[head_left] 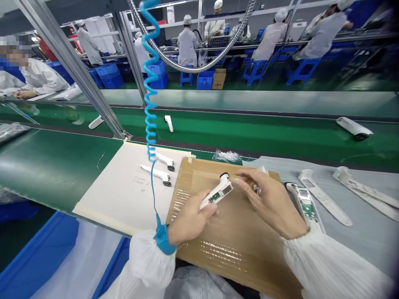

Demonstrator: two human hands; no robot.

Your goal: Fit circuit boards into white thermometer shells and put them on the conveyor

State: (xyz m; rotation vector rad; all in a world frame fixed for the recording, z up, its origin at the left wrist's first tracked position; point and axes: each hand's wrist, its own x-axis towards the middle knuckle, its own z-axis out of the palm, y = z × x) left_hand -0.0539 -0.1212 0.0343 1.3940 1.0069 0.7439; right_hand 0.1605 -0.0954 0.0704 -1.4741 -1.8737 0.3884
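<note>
My left hand [196,214] grips an opened white thermometer-like handheld device [218,193], its green circuit board and small grey screen facing up and its dark-ended head pointing away. Just right of that head is my right hand [264,195], fingers curled with thumb and forefinger close together. A whitish bit shows behind and between its fingers, too hidden to name. Both hands are over a brown cardboard sheet [230,236]. A blue strap [163,237] circles my left wrist, with a coiled blue cord [150,91] rising from it.
Two white devices [160,176] lie on white paper at left. Another opened device [307,205] and several white shell halves [326,197] rest on grey sheeting at right. Beyond runs a green conveyor [249,135] carrying more devices. A metal post [77,70] stands left; co-workers sit behind.
</note>
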